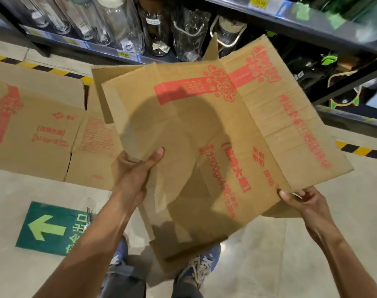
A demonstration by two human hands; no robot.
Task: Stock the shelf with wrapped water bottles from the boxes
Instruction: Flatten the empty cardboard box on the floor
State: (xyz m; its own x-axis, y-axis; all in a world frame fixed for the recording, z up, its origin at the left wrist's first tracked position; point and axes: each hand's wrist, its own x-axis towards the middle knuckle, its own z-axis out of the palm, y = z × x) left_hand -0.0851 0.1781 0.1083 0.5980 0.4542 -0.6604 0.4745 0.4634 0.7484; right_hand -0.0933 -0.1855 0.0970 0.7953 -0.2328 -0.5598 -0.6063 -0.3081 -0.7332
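Note:
A flattened brown cardboard box [215,130] with red print is held up in front of me, above my feet. My left hand [138,166] grips its left flap, thumb on top. My right hand [299,198] pinches its lower right edge. A second flattened box [34,127] with the same red print lies on the floor to the left. Clear wrapped water bottles [121,24] stand in a row on the low shelf behind the held box. Part of that row is hidden by the cardboard.
The dark shelf unit [312,20] runs across the top and right, with green and black goods on the right side. Yellow-black hazard tape [359,150] lines the floor along the shelf. A green arrow sign [50,229] is stuck on the floor at left. My shoes [200,265] are below.

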